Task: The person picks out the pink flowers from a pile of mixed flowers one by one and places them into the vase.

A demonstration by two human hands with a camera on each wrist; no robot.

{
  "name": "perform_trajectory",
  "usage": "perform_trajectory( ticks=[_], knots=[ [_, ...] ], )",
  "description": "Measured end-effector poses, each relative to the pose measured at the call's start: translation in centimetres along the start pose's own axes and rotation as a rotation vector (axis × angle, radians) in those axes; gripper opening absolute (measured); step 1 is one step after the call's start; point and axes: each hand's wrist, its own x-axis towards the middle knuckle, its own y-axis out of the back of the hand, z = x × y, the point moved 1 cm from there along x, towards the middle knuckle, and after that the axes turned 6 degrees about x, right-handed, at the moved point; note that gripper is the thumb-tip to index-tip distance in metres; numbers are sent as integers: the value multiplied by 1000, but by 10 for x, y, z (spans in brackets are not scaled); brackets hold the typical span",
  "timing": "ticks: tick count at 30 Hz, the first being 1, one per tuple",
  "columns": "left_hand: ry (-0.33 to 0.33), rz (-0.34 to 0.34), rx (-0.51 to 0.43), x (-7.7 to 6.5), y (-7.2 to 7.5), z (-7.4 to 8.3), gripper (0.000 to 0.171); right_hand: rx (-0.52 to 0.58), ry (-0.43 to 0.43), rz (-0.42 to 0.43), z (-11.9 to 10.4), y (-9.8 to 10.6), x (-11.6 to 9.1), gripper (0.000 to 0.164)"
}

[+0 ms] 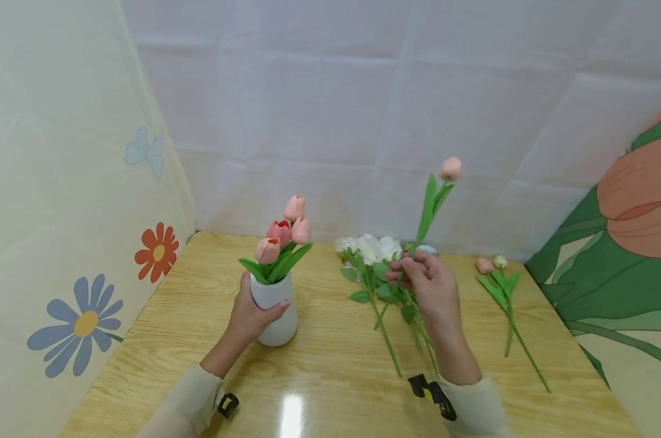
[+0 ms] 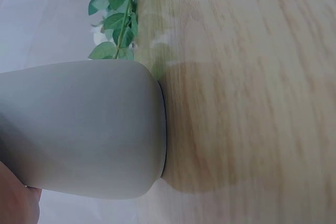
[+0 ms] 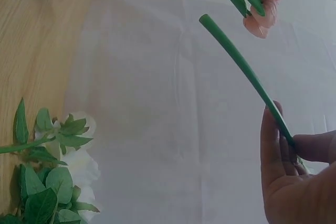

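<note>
A white vase (image 1: 278, 310) stands upright on the table, with several pink tulips (image 1: 280, 234) and their green leaves rising from its mouth. My left hand (image 1: 253, 313) grips the vase near its upper part, thumb across the front. In the left wrist view the base of the vase (image 2: 100, 129) sits on the wood. My right hand (image 1: 431, 283) pinches a single light pink tulip (image 1: 450, 168) by its stem, bloom up and tilted right, above the table. The right wrist view shows the green stem (image 3: 244, 66) between thumb and fingers, its bare lower end pointing toward the vase.
White flowers (image 1: 370, 248) with leafy stems lie on the table below and beside my right hand. Further right lie a pink tulip (image 1: 484, 265) and a whitish tulip (image 1: 500, 262), stems crossing. Behind the wooden table (image 1: 330, 389) hangs a pale cloth (image 1: 308, 109).
</note>
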Motion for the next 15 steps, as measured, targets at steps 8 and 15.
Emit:
perform_trajectory(
  ticks=[8, 15],
  knots=[
    [1, 0, 0, 0, 0, -1, 86, 46, 17, -26, -2, -12, 0, 20],
    [10, -2, -8, 0, 0, 0, 87, 37, 45, -52, -5, -23, -1, 14]
  ],
)
